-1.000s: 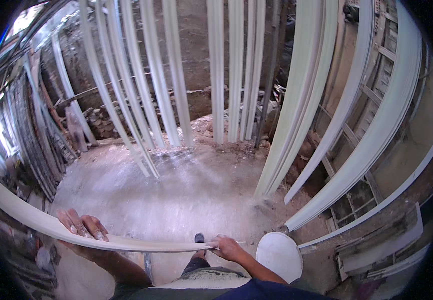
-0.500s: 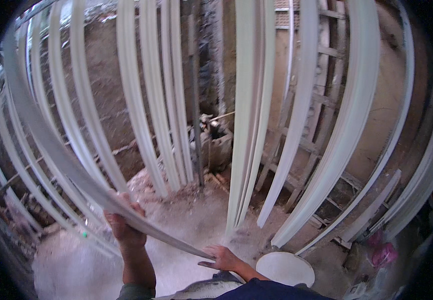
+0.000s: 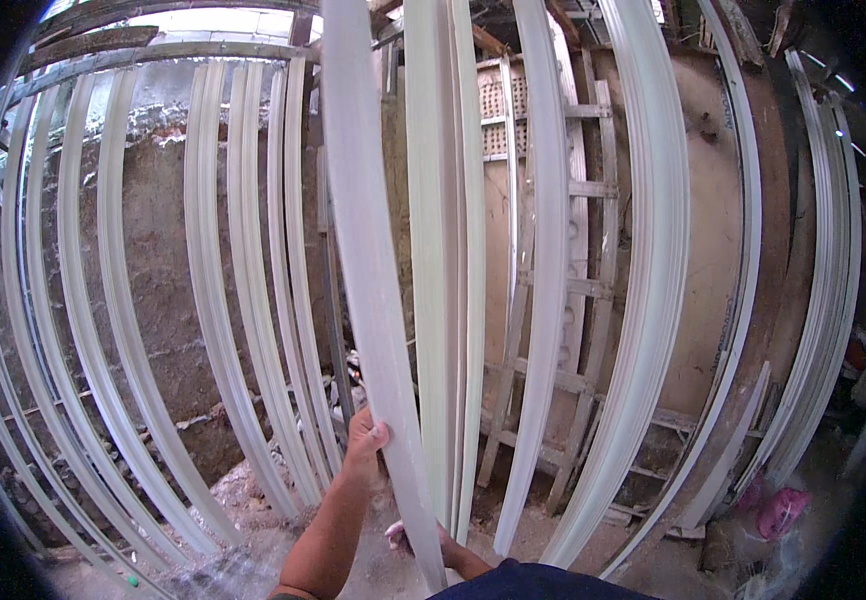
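A long, pale grey-white moulding strip [image 3: 365, 250] stands nearly upright in front of me, its upper end running out of the top of the view. My left hand [image 3: 365, 442] grips its left edge with the thumb on the near face; the other fingers are partly hidden behind it. Lower down, my right hand [image 3: 400, 534] reaches behind the strip from the right, and its fingertips show past the left edge. Most of that hand is hidden. Just to the right of the held strip lean greenish-white strips [image 3: 433, 300].
Many pale strips [image 3: 208, 250] lean in a row on the left before a rough wall [image 3: 163, 200]. On the right are a thick stack of strips [image 3: 653, 280], a wooden ladder [image 3: 598, 190] and a pink bag [image 3: 783, 513] on the dusty floor.
The held strip has swung from a slant at the left to nearly upright in the middle. My left hand has moved right with it. The view has tipped upward, and the round white lid has gone from sight.
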### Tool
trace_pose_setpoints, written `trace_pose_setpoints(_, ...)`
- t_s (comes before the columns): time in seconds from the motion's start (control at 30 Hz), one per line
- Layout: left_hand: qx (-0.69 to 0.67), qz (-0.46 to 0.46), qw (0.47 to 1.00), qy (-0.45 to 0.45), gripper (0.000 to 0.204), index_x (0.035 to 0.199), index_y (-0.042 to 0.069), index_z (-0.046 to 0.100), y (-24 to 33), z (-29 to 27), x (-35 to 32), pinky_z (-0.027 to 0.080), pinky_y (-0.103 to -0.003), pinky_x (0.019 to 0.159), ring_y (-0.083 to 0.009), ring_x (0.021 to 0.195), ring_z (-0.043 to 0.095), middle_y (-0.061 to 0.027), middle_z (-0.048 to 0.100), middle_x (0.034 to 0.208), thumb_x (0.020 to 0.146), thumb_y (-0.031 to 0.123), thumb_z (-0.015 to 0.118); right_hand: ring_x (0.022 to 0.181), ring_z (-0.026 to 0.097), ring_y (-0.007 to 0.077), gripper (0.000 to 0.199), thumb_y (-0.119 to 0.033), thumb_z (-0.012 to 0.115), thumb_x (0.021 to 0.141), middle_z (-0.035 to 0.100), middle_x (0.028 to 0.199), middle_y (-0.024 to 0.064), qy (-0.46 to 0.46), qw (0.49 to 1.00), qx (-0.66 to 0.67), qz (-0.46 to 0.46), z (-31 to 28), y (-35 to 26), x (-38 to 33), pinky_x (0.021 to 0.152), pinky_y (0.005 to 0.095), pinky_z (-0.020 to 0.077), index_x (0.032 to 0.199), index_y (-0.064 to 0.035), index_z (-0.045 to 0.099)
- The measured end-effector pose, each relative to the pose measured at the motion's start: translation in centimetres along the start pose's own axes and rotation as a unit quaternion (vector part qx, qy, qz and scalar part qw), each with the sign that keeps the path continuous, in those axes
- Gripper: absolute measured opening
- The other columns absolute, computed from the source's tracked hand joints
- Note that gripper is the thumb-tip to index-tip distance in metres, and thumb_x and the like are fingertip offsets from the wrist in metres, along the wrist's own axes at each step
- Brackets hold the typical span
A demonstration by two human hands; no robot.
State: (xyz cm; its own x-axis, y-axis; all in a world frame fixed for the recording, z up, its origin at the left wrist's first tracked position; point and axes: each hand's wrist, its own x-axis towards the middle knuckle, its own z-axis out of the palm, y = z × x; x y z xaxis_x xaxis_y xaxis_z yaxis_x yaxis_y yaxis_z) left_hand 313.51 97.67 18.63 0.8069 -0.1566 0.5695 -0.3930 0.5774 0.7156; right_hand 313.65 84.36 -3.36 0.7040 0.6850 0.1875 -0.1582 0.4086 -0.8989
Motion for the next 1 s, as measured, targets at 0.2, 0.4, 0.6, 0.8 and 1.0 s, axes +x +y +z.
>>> trace_pose_setpoints(0.2,-0.003,-0.022,0.998,-0.052,0.058,0.102,0.008,0.052,-2.5,2.5,4.9,0.049,-0.027,0.054,-0.0122,0.066,0.058,-0.0011,0.056,0.078,0.074,0.057,0.068,0.058,0.058,0.0140,0.022,-0.025,0.058,0.087,0.058,0.071,0.0052,0.089,0.991,0.094,-0.032,-3.0,-1.7,1.1,0.048,0.0261,0.0466,0.086,-0.0038,0.060)
trace_pose_setpoints(0.4,0.139,0.142,0.978,-0.057,0.079,0.132,0.003,0.030,-7.6,0.6,5.6,0.034,-0.040,0.102,-0.0226,0.120,0.041,-0.0110,0.042,0.124,0.075,0.035,0.075,0.051,0.056,0.0144,0.020,-0.026,0.060,0.087,0.056,0.065,0.0022,0.218,0.970,0.048,-0.099,-4.0,-6.3,1.4,0.046,0.0263,0.0483,0.085,-0.0063,0.059)
trace_pose_setpoints(0.6,0.423,0.127,0.897,-0.024,0.089,0.131,-0.001,0.033,-13.1,-0.3,-3.7,0.031,-0.044,0.103,-0.0290,0.122,0.038,-0.0186,0.038,0.126,0.066,0.039,0.079,0.056,0.056,0.0107,0.021,-0.027,0.060,0.086,0.057,0.069,0.0027,0.297,0.934,-0.003,-0.200,-6.2,-12.9,2.3,0.049,0.0243,0.0478,0.088,-0.0060,0.062)
trace_pose_setpoints(0.8,0.416,0.109,0.902,-0.032,0.055,0.132,0.003,0.043,-14.9,2.3,-9.3,0.027,-0.047,0.105,-0.0401,0.125,0.035,-0.0225,0.041,0.135,0.081,0.018,0.057,0.043,0.052,0.0113,0.025,-0.029,0.063,0.086,0.056,0.063,0.0029,0.373,0.876,-0.014,-0.304,-4.9,-16.9,3.4,0.039,0.0227,0.0457,0.085,-0.0038,0.062)
trace_pose_setpoints(1.0,0.409,0.084,0.907,-0.063,0.052,0.125,0.003,0.051,-15.1,1.1,-10.7,0.031,-0.045,0.102,-0.0402,0.123,0.037,-0.0241,0.038,0.133,0.076,0.014,0.062,0.043,0.051,0.0105,0.024,-0.028,0.064,0.086,0.056,0.063,0.0029,0.380,0.876,-0.050,-0.293,-6.4,-14.4,3.9,0.039,0.0228,0.0448,0.085,-0.0043,0.062)
